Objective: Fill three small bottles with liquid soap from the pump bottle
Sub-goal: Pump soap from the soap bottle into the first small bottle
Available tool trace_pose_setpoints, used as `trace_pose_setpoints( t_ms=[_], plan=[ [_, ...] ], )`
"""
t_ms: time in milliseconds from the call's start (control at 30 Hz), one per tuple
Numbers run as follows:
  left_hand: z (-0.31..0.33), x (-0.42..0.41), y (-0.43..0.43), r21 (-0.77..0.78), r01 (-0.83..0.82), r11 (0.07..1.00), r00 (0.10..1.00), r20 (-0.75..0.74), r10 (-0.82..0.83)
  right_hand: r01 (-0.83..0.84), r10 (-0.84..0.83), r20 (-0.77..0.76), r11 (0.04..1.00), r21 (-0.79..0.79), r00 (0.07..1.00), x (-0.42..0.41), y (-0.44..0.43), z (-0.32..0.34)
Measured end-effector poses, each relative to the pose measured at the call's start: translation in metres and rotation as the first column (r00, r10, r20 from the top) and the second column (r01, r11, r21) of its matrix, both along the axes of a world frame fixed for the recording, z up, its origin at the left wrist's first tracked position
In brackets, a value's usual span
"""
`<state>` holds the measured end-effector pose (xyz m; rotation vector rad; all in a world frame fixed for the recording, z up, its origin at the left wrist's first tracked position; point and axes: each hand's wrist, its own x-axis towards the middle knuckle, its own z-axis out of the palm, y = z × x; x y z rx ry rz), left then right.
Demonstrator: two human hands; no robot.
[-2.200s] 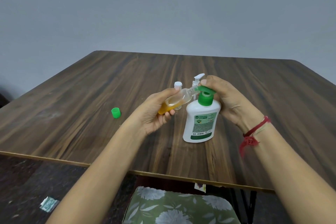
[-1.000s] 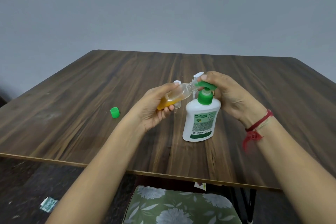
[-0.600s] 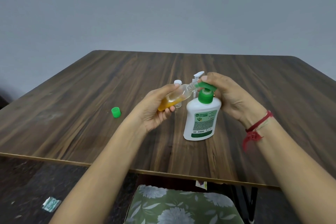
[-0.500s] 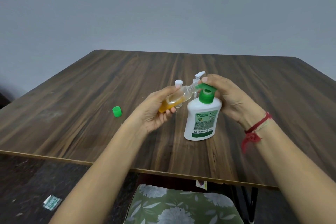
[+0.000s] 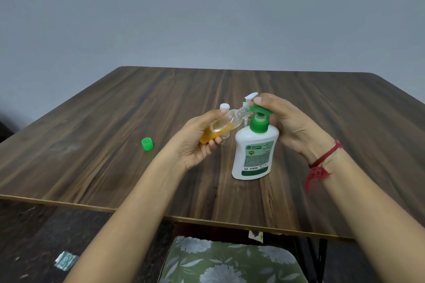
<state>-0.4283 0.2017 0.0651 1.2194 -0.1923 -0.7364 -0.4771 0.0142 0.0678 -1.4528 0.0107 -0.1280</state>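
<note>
A white pump bottle (image 5: 254, 151) with a green pump head stands on the wooden table (image 5: 115, 122). My right hand (image 5: 285, 124) is curled over the pump head from behind, fingers on top of it. My left hand (image 5: 197, 140) grips a small clear bottle (image 5: 224, 125), tilted with its open neck at the green nozzle. Orange soap lies in its lower half. Behind it stand two more small bottles, one with a white cap (image 5: 224, 106) and one with an open white flip cap (image 5: 250, 97), both mostly hidden.
A loose green cap (image 5: 147, 144) sits on the table to the left. The table's front edge runs below my forearms. A floral green cushion (image 5: 230, 259) lies under it, and paper scraps (image 5: 65, 262) are on the dark floor.
The pump head rose and sank under my right hand across the frames. The orange soap in the tilted bottle has grown slightly. Both hands stay in place.
</note>
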Motion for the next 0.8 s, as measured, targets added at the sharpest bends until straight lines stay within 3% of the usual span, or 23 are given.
trace_pose_setpoints(
  t_ms=[267,433,633,800],
  plan=[
    [-0.004,0.0,0.0,0.016,0.001,1.0,1.0,-0.008,0.0,0.008,-0.008,-0.014,1.0,0.028,1.0,-0.003,0.002,-0.004],
    [0.002,0.001,-0.002,-0.026,0.004,1.0,1.0,-0.005,-0.004,0.038,-0.036,0.039,0.997,-0.069,0.999,0.0,0.001,0.008],
    [-0.006,0.001,-0.002,0.01,-0.001,1.0,1.0,-0.002,0.001,0.004,-0.004,0.005,1.0,0.014,1.0,-0.001,0.001,-0.008],
    [-0.001,0.003,-0.001,-0.02,-0.005,1.0,1.0,0.0,0.005,0.033,-0.031,0.036,0.998,-0.05,0.999,0.003,0.0,0.005]
  ],
)
